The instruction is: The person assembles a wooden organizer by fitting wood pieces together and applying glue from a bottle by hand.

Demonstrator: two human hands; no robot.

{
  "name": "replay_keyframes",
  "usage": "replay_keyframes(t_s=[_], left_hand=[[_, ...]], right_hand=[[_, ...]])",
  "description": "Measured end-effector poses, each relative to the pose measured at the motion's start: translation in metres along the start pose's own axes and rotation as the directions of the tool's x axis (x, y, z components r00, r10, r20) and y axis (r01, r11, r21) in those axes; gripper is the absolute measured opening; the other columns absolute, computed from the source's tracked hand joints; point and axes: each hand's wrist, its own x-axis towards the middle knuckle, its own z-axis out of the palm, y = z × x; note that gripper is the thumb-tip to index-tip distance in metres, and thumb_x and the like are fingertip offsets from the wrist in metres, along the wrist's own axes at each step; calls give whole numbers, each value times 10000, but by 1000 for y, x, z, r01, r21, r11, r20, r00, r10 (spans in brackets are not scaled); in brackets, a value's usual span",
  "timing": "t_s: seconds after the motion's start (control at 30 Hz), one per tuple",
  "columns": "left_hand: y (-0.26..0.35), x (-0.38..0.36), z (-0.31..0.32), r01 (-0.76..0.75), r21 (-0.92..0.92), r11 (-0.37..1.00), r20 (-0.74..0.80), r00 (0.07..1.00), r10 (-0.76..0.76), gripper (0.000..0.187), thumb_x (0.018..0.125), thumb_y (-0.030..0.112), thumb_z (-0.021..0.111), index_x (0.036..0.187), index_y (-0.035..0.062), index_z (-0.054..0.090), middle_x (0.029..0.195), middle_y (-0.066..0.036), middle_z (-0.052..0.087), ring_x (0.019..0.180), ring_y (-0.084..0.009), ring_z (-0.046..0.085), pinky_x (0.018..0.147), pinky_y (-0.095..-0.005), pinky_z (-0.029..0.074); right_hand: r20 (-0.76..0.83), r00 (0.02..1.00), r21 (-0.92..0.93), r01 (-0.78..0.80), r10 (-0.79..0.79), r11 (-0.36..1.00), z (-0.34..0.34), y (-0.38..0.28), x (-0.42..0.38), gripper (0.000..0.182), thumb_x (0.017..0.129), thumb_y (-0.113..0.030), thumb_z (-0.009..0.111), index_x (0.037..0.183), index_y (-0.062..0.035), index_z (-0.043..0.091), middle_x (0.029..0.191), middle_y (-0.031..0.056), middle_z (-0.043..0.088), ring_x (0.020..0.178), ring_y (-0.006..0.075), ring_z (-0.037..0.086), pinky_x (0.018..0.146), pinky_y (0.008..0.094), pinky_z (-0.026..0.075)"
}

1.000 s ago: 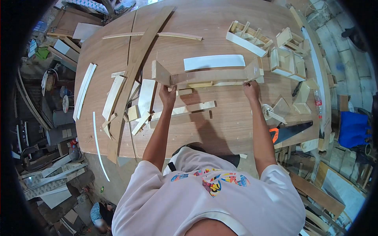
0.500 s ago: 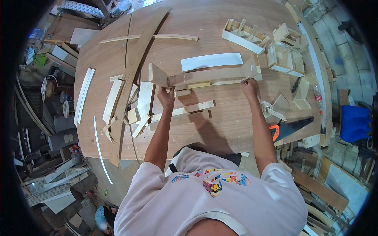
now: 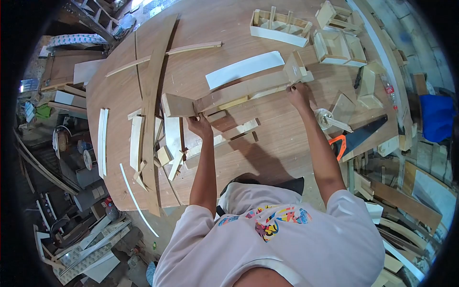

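Note:
Both my hands hold a long wooden frame (image 3: 248, 89) above the table, with an upright panel at each end. At its left end, my left hand (image 3: 201, 127) is closed on the lower edge, close to the left end panel (image 3: 179, 105). My right hand (image 3: 299, 93) is closed on the near edge by the right end panel (image 3: 295, 67). A thin yellowish wood strip (image 3: 233, 102) runs along the frame's near side. Beyond the frame lies a white curved panel (image 3: 245, 70). Nearer to me, a wooden batten (image 3: 239, 131) rests on the table.
Around them on the brown table (image 3: 282, 148) are a long plank (image 3: 155, 91) at left, a handsaw with an orange handle (image 3: 340, 146), a roll (image 3: 323, 119) at right, and small wooden box frames (image 3: 339, 48) at the back right. A plastic bottle (image 3: 389, 91) lies near the right edge.
The whole view has turned and shifted slightly. In it, the frame's left end sits lower and farther left, and its right end higher. Both hands keep their hold on it.

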Motion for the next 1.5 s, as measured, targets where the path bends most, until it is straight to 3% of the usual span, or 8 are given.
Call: replay_keyframes(t_s=[0.27, 0.67, 0.77, 0.83, 0.97, 1.17, 1.27, 1.5], left_hand=[[-10, 1, 3, 32, 70, 997, -46, 999, -29, 197, 714, -22, 652, 867, -20, 527, 676, -74, 517, 627, -162, 443, 603, -279, 408], [-9, 0, 3, 59, -120, 991, -25, 998, -63, 218, 742, -47, 635, 922, -26, 514, 680, -49, 499, 646, -132, 432, 607, -231, 388], [-1, 1, 0, 63, -15, 998, -5, 998, -63, 232, 740, -45, 638, 930, -23, 506, 670, -38, 478, 649, -132, 424, 612, -227, 378], [0, 1, -3, 48, 58, 997, 25, 998, -49, 243, 736, -41, 642, 939, -26, 509, 673, -40, 490, 638, -139, 420, 605, -237, 384], [-4, 2, -2, 7, -26, 1000, 18, 1000, -6, 250, 729, -41, 644, 942, -26, 512, 679, -47, 509, 629, -147, 420, 602, -248, 391], [2, 2, -7, 26, 64, 998, 39, 999, -28, 262, 723, -46, 640, 955, -13, 521, 708, -83, 565, 627, -153, 457, 607, -259, 404], [6, 2, -7, 3, 100, 995, 35, 999, -7, 275, 721, -42, 644, 963, -8, 519, 701, -88, 561, 617, -157, 459, 598, -263, 406], [2, 2, -7, 34, 91, 995, 41, 998, -37, 288, 716, -38, 649, 964, -13, 506, 679, -87, 549, 586, -160, 437, 575, -275, 401]], right_hand=[[-11, 1000, 1, -16, 16, 1000, 0, -1, 0, 150, 723, -160, 628, 763, -16, 630, 708, 164, 633, 684, 335, 622, 608, 409, 482], [-14, 999, 27, 49, -49, 998, 3, 5, 1, 160, 728, -174, 602, 756, -17, 616, 701, 161, 621, 671, 354, 601, 582, 415, 467], [51, 998, 24, 46, -47, 999, -10, -8, 0, 198, 716, -95, 635, 855, 37, 585, 759, 198, 633, 748, 360, 619, 667, 428, 486], [-2, 997, 32, 81, -81, 996, -6, -5, -1, 168, 725, -133, 617, 806, 13, 600, 732, 186, 625, 712, 359, 608, 630, 420, 476], [-55, 994, -17, 91, -92, 996, 2, 2, -1, 147, 729, -146, 607, 748, -1, 614, 711, 177, 618, 679, 358, 598, 600, 412, 467], [-39, 998, 110, 61, -58, 992, -2, -3, 0, 152, 728, -148, 618, 731, 4, 616, 710, 185, 614, 685, 358, 598, 604, 417, 467], [-27, 996, -4, 80, -80, 997, 0, 1, 0, 156, 731, -153, 623, 734, 4, 616, 703, 187, 611, 677, 359, 596, 601, 416, 467], [-35, 997, 12, 65, -64, 998, 2, 5, -1, 159, 740, -168, 614, 756, -10, 621, 712, 183, 613, 694, 365, 596, 601, 424, 465]])
